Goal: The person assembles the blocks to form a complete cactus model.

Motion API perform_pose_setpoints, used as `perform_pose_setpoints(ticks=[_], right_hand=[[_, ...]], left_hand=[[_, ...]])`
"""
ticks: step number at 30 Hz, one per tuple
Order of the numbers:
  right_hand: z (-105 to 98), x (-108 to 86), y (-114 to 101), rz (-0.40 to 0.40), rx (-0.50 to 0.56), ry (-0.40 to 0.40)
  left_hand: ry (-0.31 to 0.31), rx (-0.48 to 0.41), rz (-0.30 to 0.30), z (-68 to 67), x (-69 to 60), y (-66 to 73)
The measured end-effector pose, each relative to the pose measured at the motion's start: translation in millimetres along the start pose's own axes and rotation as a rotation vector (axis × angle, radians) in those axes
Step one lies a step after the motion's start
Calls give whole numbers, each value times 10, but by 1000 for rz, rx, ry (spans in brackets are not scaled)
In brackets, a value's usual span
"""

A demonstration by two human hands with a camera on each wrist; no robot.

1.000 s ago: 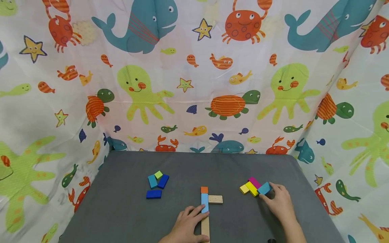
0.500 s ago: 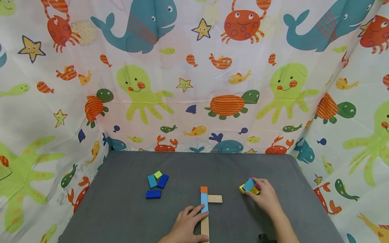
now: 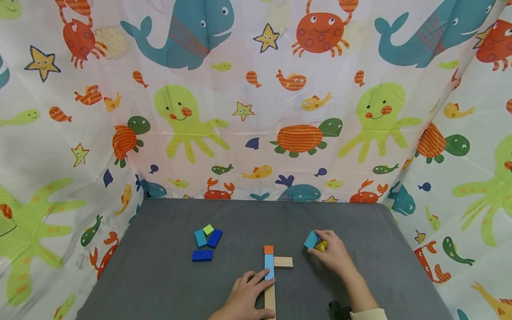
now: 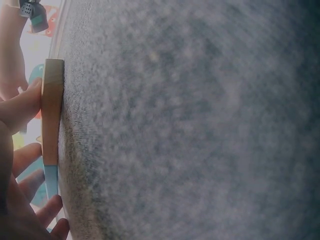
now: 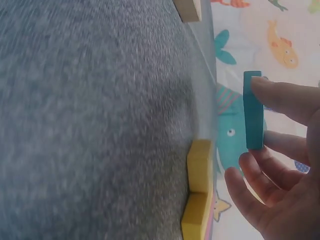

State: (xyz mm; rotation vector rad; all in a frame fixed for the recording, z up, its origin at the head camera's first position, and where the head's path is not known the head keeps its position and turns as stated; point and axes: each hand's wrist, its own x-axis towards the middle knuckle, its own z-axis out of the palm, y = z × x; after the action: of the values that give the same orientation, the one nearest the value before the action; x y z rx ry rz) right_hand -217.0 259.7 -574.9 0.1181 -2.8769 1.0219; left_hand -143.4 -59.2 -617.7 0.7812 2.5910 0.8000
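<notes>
A teal-blue block (image 3: 311, 240) is pinched between thumb and fingers of my right hand (image 3: 334, 252). The right wrist view shows this blue block (image 5: 254, 111) held off the grey table, with yellow blocks (image 5: 199, 165) lying below. My left hand (image 3: 247, 297) rests along a row of blocks with its fingers spread. In that row, a long plain wooden block (image 3: 270, 295) lies nearest, then a light blue block (image 3: 269, 266), then an orange block (image 3: 269, 250). Thumb and fingertips touch the side of the wooden block (image 4: 52, 112) in the left wrist view.
A short wooden block (image 3: 283, 262) juts right from the row. To the left lie a dark blue block (image 3: 202, 255) and a cluster with another dark blue block (image 3: 214, 238), a teal block (image 3: 201, 239) and a green block (image 3: 208, 230). A patterned curtain (image 3: 256, 129) surrounds the table (image 3: 168, 231).
My right hand has lifted the teal-blue block from beside the yellow and magenta blocks and carried it leftward. The left hand stays where it was.
</notes>
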Motion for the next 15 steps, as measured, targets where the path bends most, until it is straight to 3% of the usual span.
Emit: perform_pose_setpoints(ticks=[9,15], right_hand=[[104,99,-76,-58,25,-56],[194,163,-87,-44,70,-107]], left_hand=[[-4,0,-8,10,11,-17],[-5,0,13,19,10,-25]])
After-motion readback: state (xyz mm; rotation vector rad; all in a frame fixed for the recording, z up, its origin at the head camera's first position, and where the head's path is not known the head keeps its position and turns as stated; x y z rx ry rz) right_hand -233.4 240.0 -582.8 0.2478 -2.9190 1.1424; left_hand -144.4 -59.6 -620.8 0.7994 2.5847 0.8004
